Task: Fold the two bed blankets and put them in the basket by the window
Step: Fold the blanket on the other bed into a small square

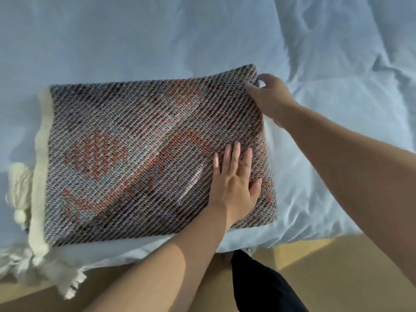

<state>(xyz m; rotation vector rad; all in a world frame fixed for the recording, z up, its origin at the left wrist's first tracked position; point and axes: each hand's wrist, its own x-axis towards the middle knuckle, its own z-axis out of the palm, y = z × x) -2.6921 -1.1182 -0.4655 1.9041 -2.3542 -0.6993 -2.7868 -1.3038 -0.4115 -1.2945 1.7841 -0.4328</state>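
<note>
A folded woven blanket in grey, rust and pale blue lies as a rectangle on the bed near its front edge. A cream border with tassels runs down its left side. My left hand lies flat with straight fingers on the blanket's lower right part. My right hand is at the blanket's far right corner, thumb and fingers pinching the edge. No second blanket or basket is in view.
The bed is covered by a rumpled pale blue sheet. Its front edge runs along the bottom, with light wooden floor below. My dark-clothed leg stands against the bed edge.
</note>
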